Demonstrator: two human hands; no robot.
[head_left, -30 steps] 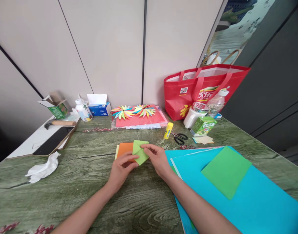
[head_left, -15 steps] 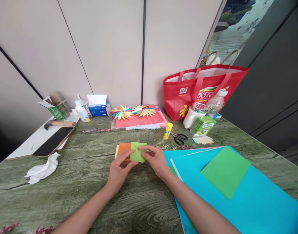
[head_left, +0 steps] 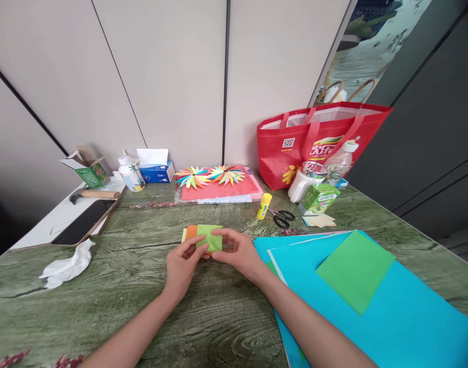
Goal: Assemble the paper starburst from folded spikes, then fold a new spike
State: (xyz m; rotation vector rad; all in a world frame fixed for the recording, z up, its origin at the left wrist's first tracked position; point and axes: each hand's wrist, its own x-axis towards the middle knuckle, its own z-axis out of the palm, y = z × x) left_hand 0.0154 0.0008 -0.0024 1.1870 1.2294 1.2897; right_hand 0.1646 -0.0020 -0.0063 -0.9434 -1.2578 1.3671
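Note:
A small light-green folded paper is pinched from both sides over the green wood-grain table. My left hand grips its left lower edge with thumb and fingers closed. My right hand holds its right edge, fingers curled. Directly behind the paper lie orange and yellow paper squares, partly hidden by it.
Large cyan sheets with a green square lie at right. Glue stick, scissors, green carton and red bag stand behind. Paper stars on red sheets, tissue box, crumpled tissue, phone at left.
The green paper has turned from a tilted diamond to lying square, and both hands have shifted it slightly left and away over the orange squares.

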